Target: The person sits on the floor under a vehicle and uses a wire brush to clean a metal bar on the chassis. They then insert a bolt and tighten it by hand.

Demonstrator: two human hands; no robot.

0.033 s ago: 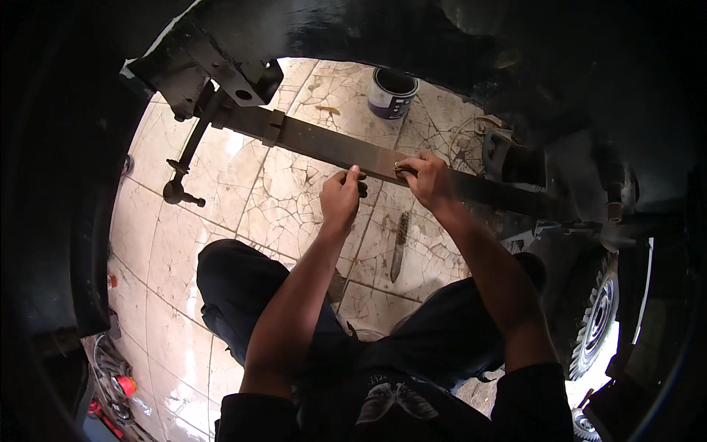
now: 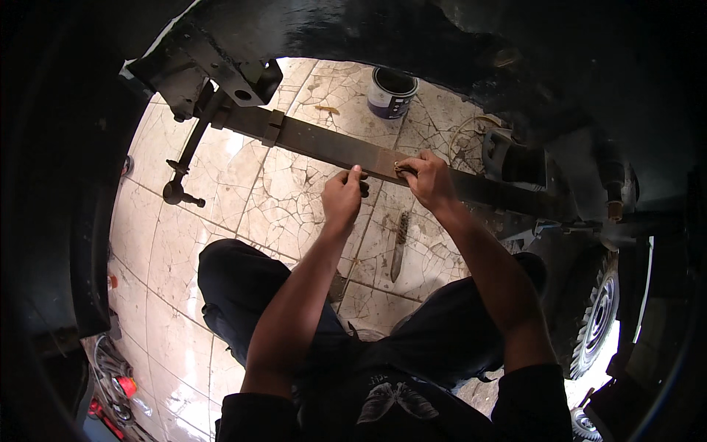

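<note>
A long, flat steel leaf spring [image 2: 317,143] crosses in front of me, sloping down to the right. Against its top face, my right hand [image 2: 431,180] pinches a small, brownish folded piece [image 2: 399,171], perhaps sandpaper or cloth. Close by on the left, my left hand [image 2: 342,197] is closed at the spring's near edge, thumb up and fingers curled; whatever they hold, if anything, is hidden. Below the spring, between my knees, a wire brush [image 2: 400,247] lies on the floor.
An open paint can [image 2: 392,93] stands on the cracked tile floor [image 2: 184,250] beyond the spring. A steering rod with a ball joint [image 2: 174,192] hangs at left. Dark vehicle bodywork [image 2: 383,33] arches overhead. Tools and cables [image 2: 110,376] lie lower left; a tyre [image 2: 596,317] stands right.
</note>
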